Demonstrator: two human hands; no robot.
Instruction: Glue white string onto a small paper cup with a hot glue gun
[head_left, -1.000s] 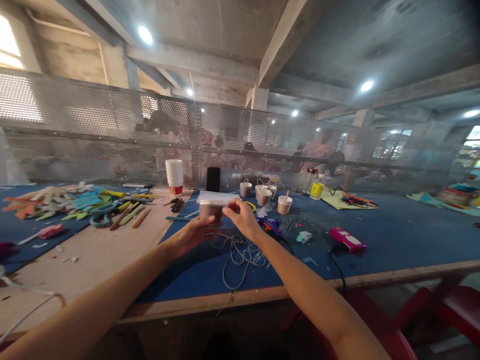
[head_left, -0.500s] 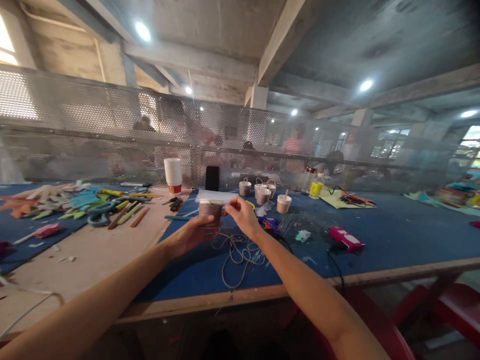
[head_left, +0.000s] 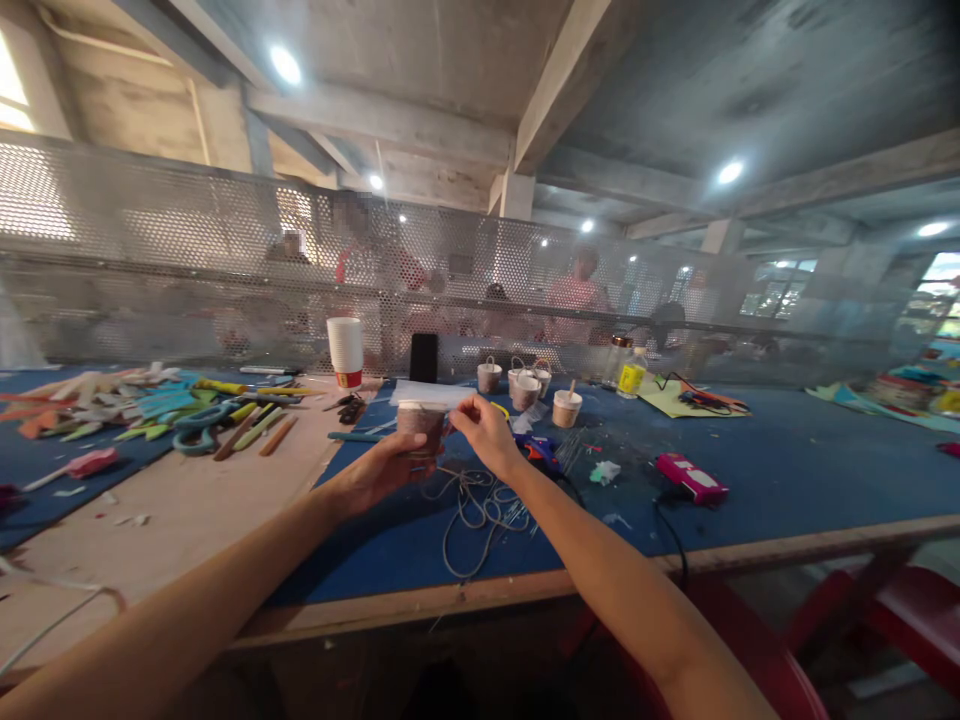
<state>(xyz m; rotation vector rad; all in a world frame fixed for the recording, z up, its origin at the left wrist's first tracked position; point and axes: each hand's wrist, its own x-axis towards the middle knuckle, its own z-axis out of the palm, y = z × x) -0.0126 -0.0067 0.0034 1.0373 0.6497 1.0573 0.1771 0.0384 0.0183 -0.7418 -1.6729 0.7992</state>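
Observation:
My left hand [head_left: 386, 466] is wrapped around a paper cup [head_left: 418, 420] with a brown covering and a pale rim, held upright above the table. At the cup's right side, the thumb and fingers of my right hand [head_left: 484, 430] are pinched together. Whatever lies between those fingertips is too small to make out. Below the hands, a loose tangle of grey cord [head_left: 459, 525] lies on the blue mat [head_left: 375, 560]. A blue and orange glue gun [head_left: 540, 455] rests right of my right hand. Behind the cup is a white sheet [head_left: 412, 391].
Several small brown cups with handles [head_left: 490, 377] and a cup with a stick [head_left: 567, 408] stand behind. White stacked cups [head_left: 345, 350], a black phone [head_left: 424, 357], scissors [head_left: 202, 428], a yellow-labelled bottle [head_left: 632, 374] and a pink device [head_left: 691, 478] surround them. A mesh partition [head_left: 465, 260] borders the back.
Both hands and the cup stay almost in the same place. Beyond the mesh, people have shifted position.

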